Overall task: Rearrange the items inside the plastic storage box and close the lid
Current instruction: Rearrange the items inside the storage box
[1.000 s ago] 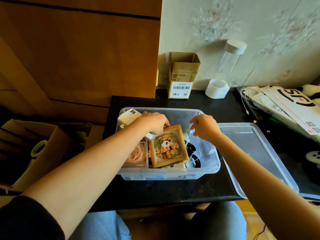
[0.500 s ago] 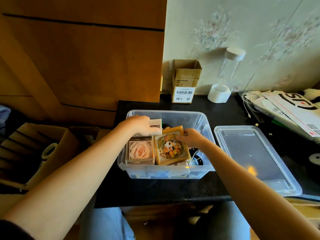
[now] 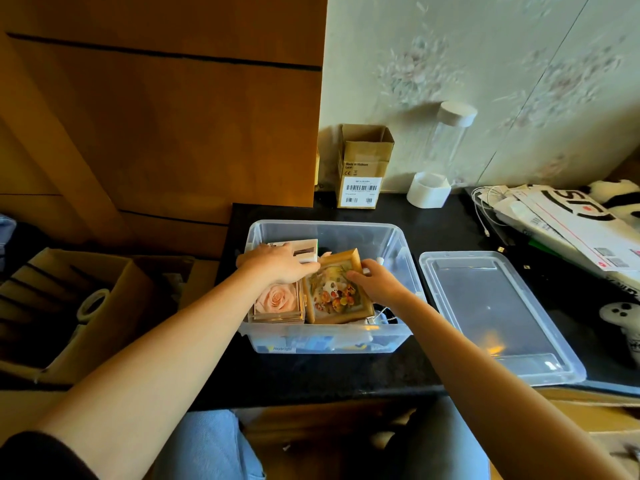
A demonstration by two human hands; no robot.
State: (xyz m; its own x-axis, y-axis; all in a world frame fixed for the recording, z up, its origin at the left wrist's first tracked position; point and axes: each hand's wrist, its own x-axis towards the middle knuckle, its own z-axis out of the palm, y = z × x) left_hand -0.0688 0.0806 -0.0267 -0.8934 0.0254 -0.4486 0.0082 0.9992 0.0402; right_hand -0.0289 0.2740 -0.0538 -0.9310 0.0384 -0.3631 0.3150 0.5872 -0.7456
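Right hand (image 3: 372,282) grips framed picture (image 3: 332,292); left hand (image 3: 277,263) just beside.

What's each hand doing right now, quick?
Left hand: fingers flat, pressing the white box in the storage box, holding nothing.
Right hand: fingers curled over the wooden picture frame, gripping its far edge.

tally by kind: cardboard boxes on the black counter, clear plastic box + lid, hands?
Cardboard box on the counter: 1
Plastic storage box: 1
Lid, off the box: 1
Hands, left hand and right hand: 2
Total: 5
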